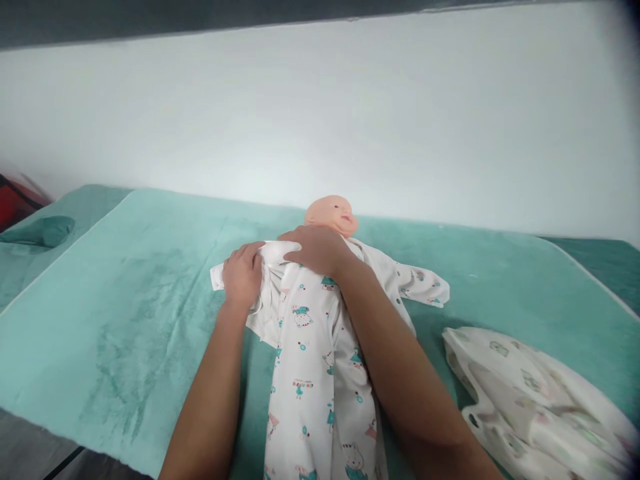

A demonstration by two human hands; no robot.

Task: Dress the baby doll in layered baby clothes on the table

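Note:
A baby doll (333,215) lies on its back on a teal mat (140,293), head toward the wall. It wears a white printed sleepsuit (315,373). My left hand (242,275) is closed on the suit's sleeve and front edge at the doll's shoulder. My right hand (315,248) lies over the doll's upper chest, fingers curled onto the white fabric fold between both hands. The suit's other sleeve (423,283) lies spread out to the right.
A crumpled white printed cloth (535,400) lies on the mat at the right. A dark green pillow (40,231) sits at the far left beside something red (15,200). A white wall (320,113) runs behind the mat.

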